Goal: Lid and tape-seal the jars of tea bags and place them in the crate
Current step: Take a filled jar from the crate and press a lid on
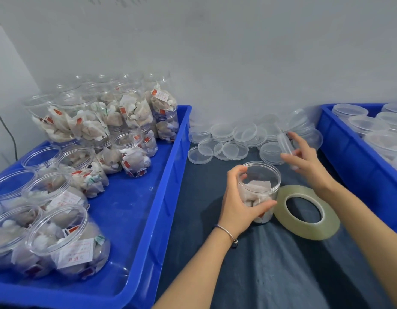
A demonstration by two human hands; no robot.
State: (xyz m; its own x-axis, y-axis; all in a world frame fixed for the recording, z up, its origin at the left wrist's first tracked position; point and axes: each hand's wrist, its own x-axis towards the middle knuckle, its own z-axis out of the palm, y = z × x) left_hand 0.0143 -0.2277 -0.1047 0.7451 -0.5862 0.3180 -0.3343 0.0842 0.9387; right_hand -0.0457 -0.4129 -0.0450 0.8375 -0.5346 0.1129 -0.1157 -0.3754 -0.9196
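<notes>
Now, L fingers (242, 175) gripping open jar (258, 192), R fingers (291, 156) pinching lid (286, 146) above-right.

Just one wide-angle head cam here, looking forward and down at the worktop (271, 275) from close up, facing the wall (215, 52), both hands (237, 204) in frame.

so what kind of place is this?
Probably a small hand-packing workroom, not a home kitchen. A blue crate holds many open jars of tea bags, loose clear lids lie in a heap, and a tape roll sits ready.
</notes>
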